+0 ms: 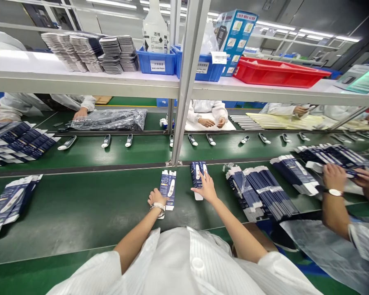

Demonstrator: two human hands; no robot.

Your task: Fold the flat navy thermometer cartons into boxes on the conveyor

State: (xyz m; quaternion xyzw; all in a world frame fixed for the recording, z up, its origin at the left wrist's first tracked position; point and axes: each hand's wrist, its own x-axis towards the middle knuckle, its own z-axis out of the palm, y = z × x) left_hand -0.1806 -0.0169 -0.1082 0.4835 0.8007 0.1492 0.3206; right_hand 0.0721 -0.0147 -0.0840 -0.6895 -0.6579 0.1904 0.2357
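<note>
A flattened blue-and-white carton (pixel 171 184) with a device pictured on it lies on the green work surface in front of me. My left hand (pixel 156 198), with bracelets at the wrist, grips its lower left edge, thumb across the printed face and fingers bent. Just to the right, two blue cartons (pixel 196 169) lie side by side, a white flap showing at the near end. Over their right side my right hand (pixel 206 186) is spread open, thumb stretched out to the left, fingertips touching the printed face.
Bundles of flat cartons (pixel 269 190) lie to my right, beside a co-worker's hands (pixel 335 178). More cartons (pixel 10 200) are at left. White-and-dark handheld devices (pixel 192 140) line the belt ahead. A metal post (pixel 187 82) rises before me, supporting a shelf with blue bins (pixel 156 61).
</note>
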